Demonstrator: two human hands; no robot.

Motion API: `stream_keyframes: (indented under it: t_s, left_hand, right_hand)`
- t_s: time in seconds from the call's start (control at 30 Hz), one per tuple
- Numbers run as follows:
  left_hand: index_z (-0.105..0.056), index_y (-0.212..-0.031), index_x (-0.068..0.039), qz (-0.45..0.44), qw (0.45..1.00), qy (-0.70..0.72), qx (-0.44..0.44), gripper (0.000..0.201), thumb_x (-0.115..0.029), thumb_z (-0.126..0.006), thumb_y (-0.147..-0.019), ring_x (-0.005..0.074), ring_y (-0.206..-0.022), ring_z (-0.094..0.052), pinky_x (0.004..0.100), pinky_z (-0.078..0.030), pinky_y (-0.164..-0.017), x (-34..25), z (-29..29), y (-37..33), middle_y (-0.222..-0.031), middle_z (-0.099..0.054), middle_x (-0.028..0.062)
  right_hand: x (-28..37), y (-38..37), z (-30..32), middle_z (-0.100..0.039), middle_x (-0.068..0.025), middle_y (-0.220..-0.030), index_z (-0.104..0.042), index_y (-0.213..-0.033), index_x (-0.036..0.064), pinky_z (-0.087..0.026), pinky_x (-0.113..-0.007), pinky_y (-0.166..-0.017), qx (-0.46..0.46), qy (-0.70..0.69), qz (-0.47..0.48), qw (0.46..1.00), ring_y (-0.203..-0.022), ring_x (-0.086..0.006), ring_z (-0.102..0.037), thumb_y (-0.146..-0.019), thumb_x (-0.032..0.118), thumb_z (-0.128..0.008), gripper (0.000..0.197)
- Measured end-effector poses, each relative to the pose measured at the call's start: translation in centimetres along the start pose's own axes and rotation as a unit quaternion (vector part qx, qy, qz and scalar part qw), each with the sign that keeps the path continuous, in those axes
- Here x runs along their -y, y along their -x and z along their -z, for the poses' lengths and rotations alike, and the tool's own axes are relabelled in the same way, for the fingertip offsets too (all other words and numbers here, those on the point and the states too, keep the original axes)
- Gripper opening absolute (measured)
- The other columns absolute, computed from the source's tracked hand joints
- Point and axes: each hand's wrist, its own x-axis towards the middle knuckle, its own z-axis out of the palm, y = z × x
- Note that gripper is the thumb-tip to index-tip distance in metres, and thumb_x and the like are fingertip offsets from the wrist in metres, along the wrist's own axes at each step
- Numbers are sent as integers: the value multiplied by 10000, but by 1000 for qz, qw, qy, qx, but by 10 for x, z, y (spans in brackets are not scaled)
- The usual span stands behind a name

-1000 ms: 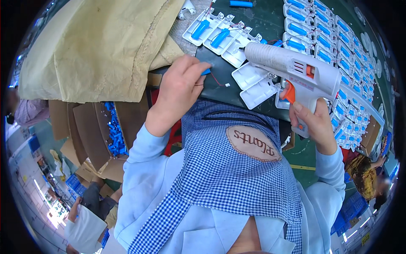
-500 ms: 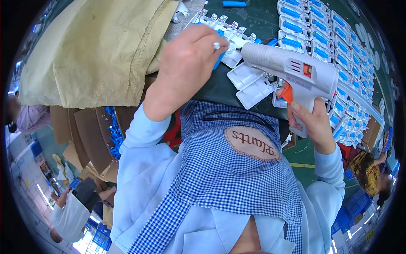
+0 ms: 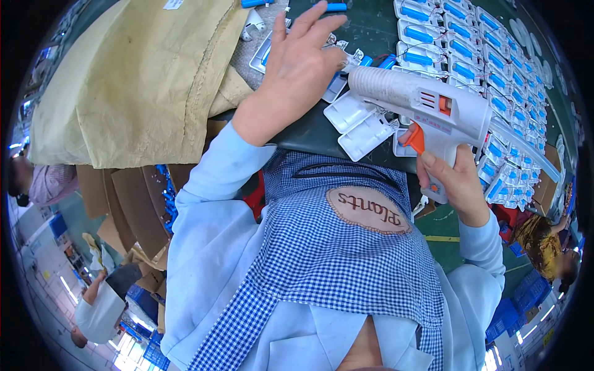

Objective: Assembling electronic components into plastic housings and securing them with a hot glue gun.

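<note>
My right hand is wrapped round the handle of a white glue gun, with a finger at its orange trigger. The gun's nozzle points left, close to the fingertips of my left hand. That left hand is spread above the bench, its fingers apart, and it covers part of a row of white plastic housings with blue cylindrical cells. Two white plastic shells lie below the nozzle, at the bench's near edge. What lies directly under my left palm is hidden.
Rows of white housings with blue cells and thin wires fill the bench's right side. A loose blue cell lies at the far edge. To the left are a tan sack and a cardboard box of blue cells. Other people are behind.
My left hand has gone from a closed, pinching shape to spread fingers and moved slightly farther away. The glue gun has shifted a little left, still in my right hand.
</note>
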Motion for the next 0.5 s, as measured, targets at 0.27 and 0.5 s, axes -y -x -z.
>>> stream_keyframes:
  t_s: [0.27, 0.5]
  left_hand:
    - [-676, -855, -14, 252, 921, 188, 230, 112, -94, -636, -788, 328, -857, -634, 392, -492, -763, 53, 55, -70, -841, -658, 168]
    - [-712, -873, -8, 267, 886, 157, 344, 188, -164, -645, -793, 359, -766, -646, 427, -509, -695, 54, 17, -67, -789, -665, 194]
  right_hand:
    - [3, -9, 1, -577, -16, -656, -569, -1028, 3, -403, -222, -476, 0, -18, 16, 1000, -519, -77, -531, -928, 248, -608, 267]
    - [1, -8, 0, -555, -6, -607, -584, -1003, 4, -379, -215, -463, -12, -9, 12, 1000, -502, -70, -519, -921, 238, -616, 250]
